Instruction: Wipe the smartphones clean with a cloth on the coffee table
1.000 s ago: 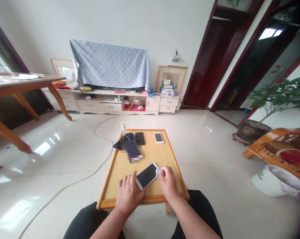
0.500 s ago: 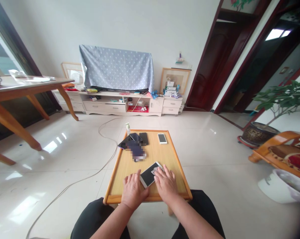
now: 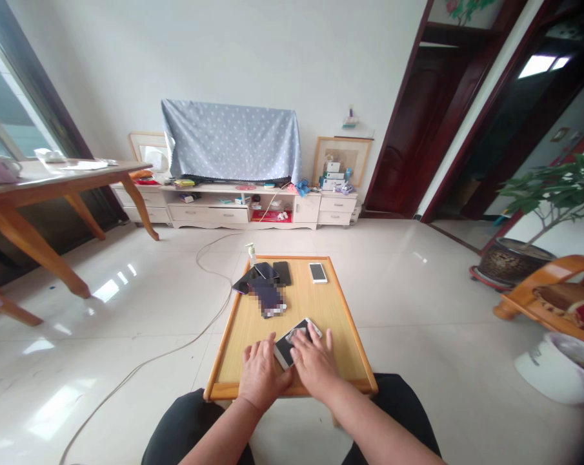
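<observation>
Here, the work in hand sat at the near edge of the low wooden tabletop (image 3: pixel 224 392), where a white smartphone (image 3: pixel 282 353) lay flat and turned on a slant, its dark screen facing up. The right hand (image 3: pixel 313 363) lay over the phone's upper half, its fingers (image 3: pixel 301 345) spread a little and bearing down on the glass rather than pinching it. A small pale scrap (image 3: pixel 297 334), possibly a wipe or a film, showed beneath them, but it was too small and too hidden to name with certainty. The left hand (image 3: pixel 262 372) rested on the wood at the phone's lower left edge, with its fingers loosely parted and steadying the phone from the side. The step looked like smoothing or wiping the screen. Farther up the tabletop, well apart from the hands, lay a white phone (image 3: pixel 317 272), a black phone (image 3: pixel 282 273), and an overlapping group of dark phones (image 3: pixel 267 300), one of them pixelated. A pump bottle (image 3: pixel 250 253) stood at the far left corner. Nothing but the right hand lay over the white smartphone, though that hand hid part of its screen. A cable (image 3: pixel 175 345) ran across the floor left of the tabletop, and a white TV cabinet (image 3: pixel 238 215) lined the far wall beneath a blue dotted cloth (image 3: pixel 231 141).
</observation>
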`<state>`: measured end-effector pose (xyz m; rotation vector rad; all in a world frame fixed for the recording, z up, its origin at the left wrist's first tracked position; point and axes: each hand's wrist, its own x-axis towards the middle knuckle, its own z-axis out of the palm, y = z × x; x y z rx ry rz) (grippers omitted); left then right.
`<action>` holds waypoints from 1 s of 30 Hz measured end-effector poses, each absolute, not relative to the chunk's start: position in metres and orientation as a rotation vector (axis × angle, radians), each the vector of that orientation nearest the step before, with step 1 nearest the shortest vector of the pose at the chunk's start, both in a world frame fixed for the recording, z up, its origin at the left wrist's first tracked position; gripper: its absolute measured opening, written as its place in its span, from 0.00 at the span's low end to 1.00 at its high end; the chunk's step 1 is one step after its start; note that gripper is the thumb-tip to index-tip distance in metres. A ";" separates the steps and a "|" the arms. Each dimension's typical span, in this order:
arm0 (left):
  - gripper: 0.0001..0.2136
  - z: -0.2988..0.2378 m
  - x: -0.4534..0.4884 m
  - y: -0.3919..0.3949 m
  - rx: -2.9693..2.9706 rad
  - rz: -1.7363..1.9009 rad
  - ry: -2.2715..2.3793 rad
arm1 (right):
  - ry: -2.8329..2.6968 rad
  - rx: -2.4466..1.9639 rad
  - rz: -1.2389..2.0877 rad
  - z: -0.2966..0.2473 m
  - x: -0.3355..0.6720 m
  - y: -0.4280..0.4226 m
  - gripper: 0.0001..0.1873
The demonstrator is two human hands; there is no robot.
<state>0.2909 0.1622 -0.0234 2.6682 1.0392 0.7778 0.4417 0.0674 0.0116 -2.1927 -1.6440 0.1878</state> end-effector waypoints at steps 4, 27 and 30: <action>0.32 -0.026 0.292 0.163 2.661 0.817 1.031 | -1.796 -2.099 0.250 0.013 0.439 0.072 0.24; 0.35 -0.029 0.293 0.168 2.666 0.825 1.062 | -1.741 -2.190 0.240 -0.004 0.446 0.068 0.25; 0.37 -0.027 0.293 0.167 2.692 0.837 1.055 | -1.657 -2.250 0.250 0.001 0.447 0.073 0.25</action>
